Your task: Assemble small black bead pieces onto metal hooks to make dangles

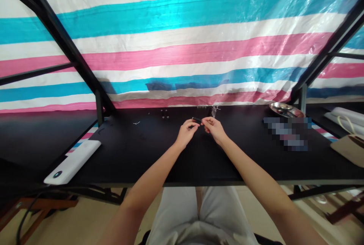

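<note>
Above the far half of the black table, a small dark bar-shaped piece is pinched in my left hand. My right hand has its thumb and fingers closed together at the right end of that piece. Whether it grips the same piece or something tiny is too small to make out. Just behind my right hand stand a small clear-and-dark item and a short row of little light parts. Several tiny metallic bits lie farther left, with a thin white scrap nearby.
A white power-bank-like device with a cable lies at the left edge. To the right are a shiny metal dish and a blurred-out item. A beige bag sits far right. Black frame posts and a striped sheet stand behind.
</note>
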### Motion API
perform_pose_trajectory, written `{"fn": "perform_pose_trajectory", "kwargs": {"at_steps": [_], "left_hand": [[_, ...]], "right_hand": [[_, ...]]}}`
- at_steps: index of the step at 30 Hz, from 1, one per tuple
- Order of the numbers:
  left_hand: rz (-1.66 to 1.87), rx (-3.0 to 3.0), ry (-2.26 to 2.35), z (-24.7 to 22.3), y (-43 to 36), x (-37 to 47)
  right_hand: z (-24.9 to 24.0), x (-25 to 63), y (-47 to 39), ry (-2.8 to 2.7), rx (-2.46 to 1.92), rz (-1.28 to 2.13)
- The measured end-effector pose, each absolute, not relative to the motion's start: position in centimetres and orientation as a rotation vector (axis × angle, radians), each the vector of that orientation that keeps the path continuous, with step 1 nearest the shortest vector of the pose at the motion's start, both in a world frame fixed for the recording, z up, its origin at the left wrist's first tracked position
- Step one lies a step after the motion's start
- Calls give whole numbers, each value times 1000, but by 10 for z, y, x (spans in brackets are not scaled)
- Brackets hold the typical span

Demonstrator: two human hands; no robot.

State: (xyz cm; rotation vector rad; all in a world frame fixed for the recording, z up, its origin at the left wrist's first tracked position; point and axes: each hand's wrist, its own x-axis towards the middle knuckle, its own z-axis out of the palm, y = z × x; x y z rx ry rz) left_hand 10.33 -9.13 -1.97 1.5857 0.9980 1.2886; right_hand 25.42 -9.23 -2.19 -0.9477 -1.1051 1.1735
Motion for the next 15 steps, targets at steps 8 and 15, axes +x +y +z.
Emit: {"fn": "perform_pose_trajectory", "kwargs": {"at_steps": [8, 15], "left_hand": [[1274, 1294, 1017, -8, -90, 96], [1308, 1239, 1015, -8, -90, 97]], "right_hand": [[-23, 253, -92, -1185, -945, 1177], [-18, 252, -96, -1225, -966, 1130]]}}
